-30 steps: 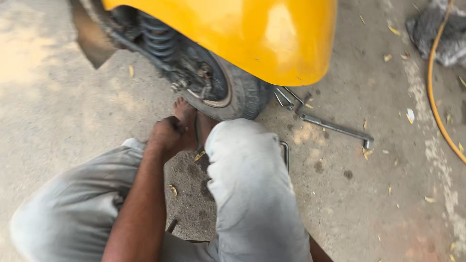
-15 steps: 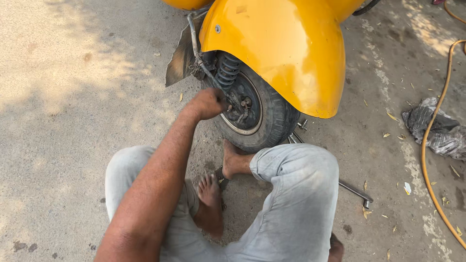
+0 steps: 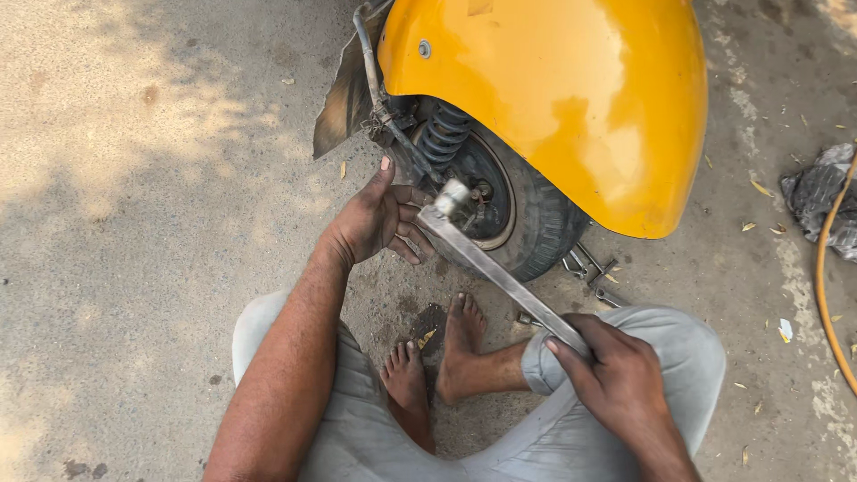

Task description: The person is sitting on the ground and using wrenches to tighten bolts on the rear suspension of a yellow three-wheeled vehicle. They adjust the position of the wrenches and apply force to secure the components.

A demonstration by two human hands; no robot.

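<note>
A yellow scooter fender (image 3: 571,98) covers a black wheel (image 3: 536,232) with a coil spring (image 3: 442,136) beside the hub. A long grey metal wrench (image 3: 500,272) runs diagonally from the hub down to my knee. My right hand (image 3: 616,375) grips the wrench's lower end. My left hand (image 3: 379,219) cups the wrench's head at the wheel hub, fingers curled around it. I squat on the ground with bare feet (image 3: 437,366) under me.
A bent metal mudflap (image 3: 344,103) hangs at the wheel's left. Loose metal tools (image 3: 594,272) lie under the tyre. A dark crumpled rag (image 3: 817,196) and an orange hose (image 3: 826,303) lie at the right edge. The concrete ground is dusty with dry leaves.
My right hand has come into view holding the long wrench, its head now set at the hub. My left hand stays at the wheel, now steadying the wrench head. The view tilted closer.
</note>
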